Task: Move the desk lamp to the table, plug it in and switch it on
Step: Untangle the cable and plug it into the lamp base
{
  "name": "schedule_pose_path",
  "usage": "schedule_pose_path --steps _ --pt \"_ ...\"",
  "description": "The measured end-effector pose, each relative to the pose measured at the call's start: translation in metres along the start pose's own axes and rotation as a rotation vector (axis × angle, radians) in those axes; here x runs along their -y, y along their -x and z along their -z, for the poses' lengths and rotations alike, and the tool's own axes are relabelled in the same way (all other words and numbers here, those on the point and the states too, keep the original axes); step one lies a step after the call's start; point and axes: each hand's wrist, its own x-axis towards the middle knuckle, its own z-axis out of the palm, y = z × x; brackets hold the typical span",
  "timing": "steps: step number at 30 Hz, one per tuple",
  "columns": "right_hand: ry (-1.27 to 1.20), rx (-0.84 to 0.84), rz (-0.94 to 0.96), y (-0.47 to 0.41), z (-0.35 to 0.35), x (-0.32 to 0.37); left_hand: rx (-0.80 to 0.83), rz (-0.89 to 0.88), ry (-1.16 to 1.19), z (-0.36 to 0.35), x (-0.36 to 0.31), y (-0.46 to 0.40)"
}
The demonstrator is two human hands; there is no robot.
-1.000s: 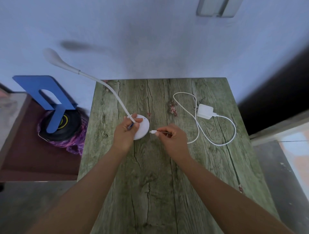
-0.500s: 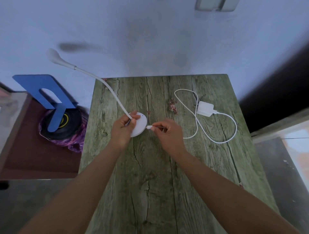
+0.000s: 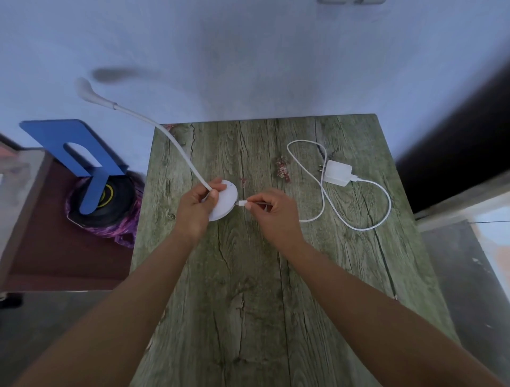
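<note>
A white desk lamp stands on the green wooden table (image 3: 248,290), its round base (image 3: 226,203) near the middle. Its thin flexible neck (image 3: 176,143) arches up and left to the lamp head (image 3: 84,88) beyond the table's corner. My left hand (image 3: 197,207) grips the base where the neck joins it. My right hand (image 3: 271,214) pinches the small plug (image 3: 242,203) of a white cable (image 3: 356,223), and the plug's tip touches the base's right edge. The cable loops right to a white power adapter (image 3: 338,173) lying on the table, prongs bare.
A wall socket plate (image 3: 350,1) shows at the top edge on the pale wall. Left of the table stands a lower brown surface (image 3: 55,262) with a blue metal bookend (image 3: 74,149), a black disc with a yellow ring (image 3: 110,201) and purple cloth.
My right hand has carried the cable plug leftward until it meets the lamp base. The left hand has kept its grip, and the base has shifted a little.
</note>
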Motion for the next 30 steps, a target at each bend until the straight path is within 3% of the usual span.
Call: schedule_pose_path --steps 30 --pt "0.237 0.082 0.059 -0.001 0.001 0.001 -0.010 0.004 -0.005 -0.008 -0.002 0.006"
